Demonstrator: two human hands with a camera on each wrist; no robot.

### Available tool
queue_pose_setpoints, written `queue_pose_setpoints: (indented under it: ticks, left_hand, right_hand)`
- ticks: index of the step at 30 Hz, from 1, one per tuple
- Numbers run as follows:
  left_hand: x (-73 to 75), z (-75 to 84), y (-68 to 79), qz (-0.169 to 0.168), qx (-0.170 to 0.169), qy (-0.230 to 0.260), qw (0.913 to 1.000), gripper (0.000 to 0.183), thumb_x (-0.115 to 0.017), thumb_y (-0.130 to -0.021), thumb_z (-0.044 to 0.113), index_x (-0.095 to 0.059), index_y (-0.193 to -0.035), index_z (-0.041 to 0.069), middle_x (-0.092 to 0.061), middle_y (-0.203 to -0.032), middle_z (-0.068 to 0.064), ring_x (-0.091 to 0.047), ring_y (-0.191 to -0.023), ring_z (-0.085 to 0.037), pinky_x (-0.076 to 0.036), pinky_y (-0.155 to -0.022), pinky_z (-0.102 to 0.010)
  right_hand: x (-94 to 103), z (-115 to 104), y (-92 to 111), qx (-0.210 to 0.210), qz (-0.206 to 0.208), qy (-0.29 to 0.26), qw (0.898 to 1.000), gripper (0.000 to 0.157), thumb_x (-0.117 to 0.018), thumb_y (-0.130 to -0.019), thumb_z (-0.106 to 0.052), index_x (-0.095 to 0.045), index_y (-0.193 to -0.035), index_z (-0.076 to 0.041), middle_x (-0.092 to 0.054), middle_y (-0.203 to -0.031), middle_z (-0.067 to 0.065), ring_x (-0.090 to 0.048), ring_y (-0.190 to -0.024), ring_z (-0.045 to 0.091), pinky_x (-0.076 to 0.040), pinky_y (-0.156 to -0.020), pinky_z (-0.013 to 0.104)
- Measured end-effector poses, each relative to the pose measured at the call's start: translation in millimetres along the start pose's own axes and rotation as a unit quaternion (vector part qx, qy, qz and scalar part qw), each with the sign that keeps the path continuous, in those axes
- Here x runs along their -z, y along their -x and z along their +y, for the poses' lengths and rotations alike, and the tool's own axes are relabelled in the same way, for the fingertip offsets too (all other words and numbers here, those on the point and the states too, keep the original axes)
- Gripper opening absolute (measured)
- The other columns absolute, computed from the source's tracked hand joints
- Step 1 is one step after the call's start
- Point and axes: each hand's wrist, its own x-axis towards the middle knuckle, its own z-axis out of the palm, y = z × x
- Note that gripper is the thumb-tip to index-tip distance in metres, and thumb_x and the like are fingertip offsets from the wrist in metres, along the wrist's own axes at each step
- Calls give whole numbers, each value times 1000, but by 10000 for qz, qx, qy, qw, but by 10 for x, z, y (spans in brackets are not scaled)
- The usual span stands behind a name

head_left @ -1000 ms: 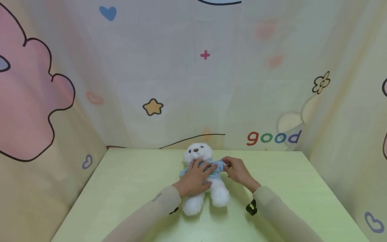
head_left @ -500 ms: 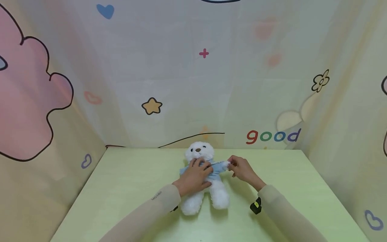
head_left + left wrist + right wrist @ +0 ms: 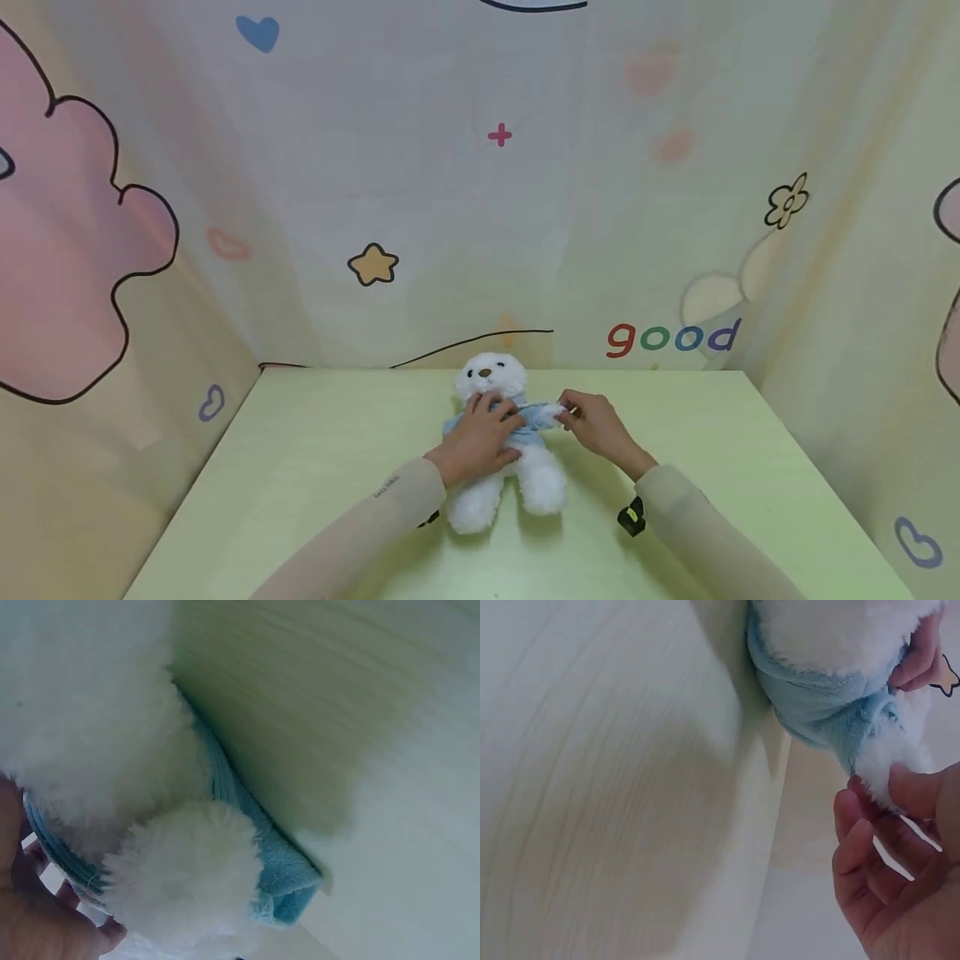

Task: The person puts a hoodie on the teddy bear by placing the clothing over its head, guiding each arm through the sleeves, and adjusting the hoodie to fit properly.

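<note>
A white plush teddy bear (image 3: 543, 482) in a light blue shirt (image 3: 534, 442) lies on its back, head toward the far wall. My left hand (image 3: 480, 440) rests on its chest with fingers spread, hiding much of the shirt. Between the thumb and fingers of my right hand (image 3: 598, 427), the bear's white paw (image 3: 885, 761) is pinched where it pokes out of the blue sleeve (image 3: 855, 727). That arm stretches out to the right. In the left wrist view, the shirt's other sleeve (image 3: 289, 889) sticks out on the far side of the white fur.
The pale green-yellow table (image 3: 315, 450) runs back to a printed cloth wall (image 3: 450, 183), with more cloth at both sides. The bear's head lies near the table's back edge. A black wrist camera (image 3: 632, 518) hangs below my right sleeve.
My right fingers have gone from the sleeve end to the paw, which now shows outside the cuff. They drew it right, then slightly back left. My left hand has stayed on the chest.
</note>
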Motion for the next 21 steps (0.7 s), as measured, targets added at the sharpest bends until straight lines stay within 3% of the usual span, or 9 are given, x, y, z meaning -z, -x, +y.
queue_pose_setpoints:
  ticks: [5, 9, 11, 13, 15, 17, 19, 21]
  left_hand:
    - [-8, -6, 42, 10, -34, -48, 10000, 46, -50, -89, 54, -50, -127, 28, -46, -130, 7, -35, -127, -21, -30, -109, -46]
    - [-15, -4, 75, 134, -9, 642, 9978, 55, -52, -92, 44, -35, -141, 27, -41, -140, 6, -30, -135, -22, -30, -111, -45]
    - [-22, -19, 84, 327, 82, 1294, 9910, 56, -53, -93, 33, -29, -143, 25, -39, -142, 6, -27, -138, -22, -34, -109, -42]
    - [-1, -39, 89, 504, 202, 1992, 9785, 55, -52, -92, 20, -28, -142, 22, -37, -143, 4, -26, -138, -21, -39, -104, -39]
    - [26, -67, 98, 633, 354, 2266, 9713, 52, -48, -90, 13, -32, -139, 20, -36, -144, 2, -27, -137, -19, -42, -101, -36]
    - [73, -103, 121, 748, 598, 2295, 9686, 46, -47, -90, 11, -39, -135, 17, -37, -142, -1, -32, -133, -19, -42, -99, -36]
    - [113, -161, 167, 835, 1036, 2144, 9676, 39, -48, -90, 13, -46, -129, 17, -43, -137, -2, -41, -124, -19, -46, -92, -34]
    - [153, -238, 241, 782, 1648, 2237, 9575, 30, -50, -89, 16, -53, -120, 17, -53, -124, -2, -51, -107, -17, -48, -78, -33]
  right_hand:
    - [-20, 17, 0, -548, -61, -302, 9980, 5, -61, -89, -15, -61, -86, -11, -69, -84, 6, -65, -68, 18, -45, -54, 27]
    - [-20, -2, 45, -531, 296, 448, 9971, 25, -62, -86, -20, -60, -109, -12, -63, -106, 10, -62, -87, 25, -49, -67, 36]
    - [-35, -78, 66, -164, 766, 884, 9930, 34, -64, -83, -19, -58, -116, -13, -59, -114, 11, -58, -95, 27, -48, -75, 41]
    - [-70, -195, 77, 396, 1072, 1202, 9862, 36, -65, -82, -18, -58, -117, -13, -57, -116, 10, -55, -101, 29, -47, -81, 44]
    - [-125, -300, 83, 989, 979, 1398, 9804, 32, -66, -84, -21, -61, -114, -14, -58, -115, 7, -55, -104, 27, -47, -84, 43]
    - [-177, -371, 96, 1493, 636, 1677, 9724, 32, -65, -86, -25, -61, -116, -17, -59, -116, 3, -55, -109, 24, -47, -86, 42]
    - [-214, -415, 110, 1805, 363, 2058, 9611, 33, -64, -87, -29, -60, -119, -22, -58, -119, 1, -54, -112, 21, -47, -86, 42]
    - [-228, -438, 120, 1995, 270, 2398, 9497, 34, -64, -87, -29, -60, -121, -27, -57, -123, 0, -52, -115, 20, -46, -86, 42]
